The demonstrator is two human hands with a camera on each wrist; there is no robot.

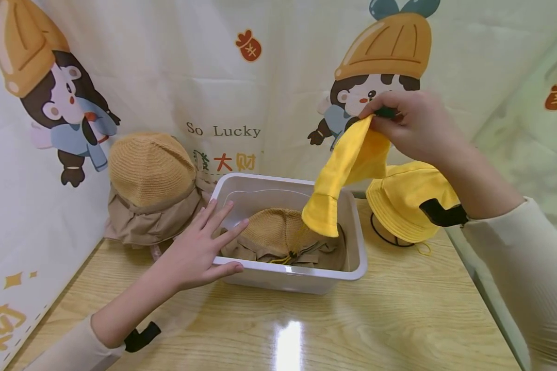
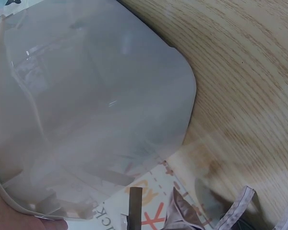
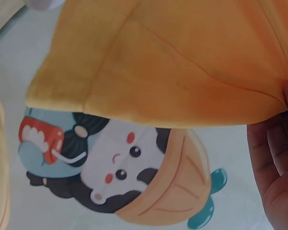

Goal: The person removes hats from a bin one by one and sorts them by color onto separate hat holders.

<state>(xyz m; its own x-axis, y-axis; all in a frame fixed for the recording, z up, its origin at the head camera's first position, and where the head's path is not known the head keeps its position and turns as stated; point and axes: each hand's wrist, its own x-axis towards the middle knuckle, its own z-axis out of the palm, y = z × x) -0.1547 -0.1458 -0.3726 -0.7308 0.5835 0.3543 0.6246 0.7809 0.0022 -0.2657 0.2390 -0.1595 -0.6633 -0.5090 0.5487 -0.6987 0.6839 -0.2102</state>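
My right hand (image 1: 415, 121) pinches a yellow bucket hat (image 1: 339, 180) near its top, so the hat hangs folded, brim down, over the right part of a white plastic bin (image 1: 278, 273). In the right wrist view, the hat's cloth (image 3: 173, 67) fills the upper part, gripped at the right edge. With fingers spread, my left hand (image 1: 195, 250) lies at the bin's left rim. A tan woven hat (image 1: 269, 232) with a brown cloth brim lies inside the bin. In the left wrist view, the bin's outer wall (image 2: 96, 105) covers most of the picture.
A second tan woven hat (image 1: 150, 167) with a brown brim stands left of the bin. Another yellow bucket hat (image 1: 413, 193) sits on a stand to the right. The wooden table (image 1: 376, 319) meets a printed cloth backdrop (image 1: 278, 93) behind the bin.
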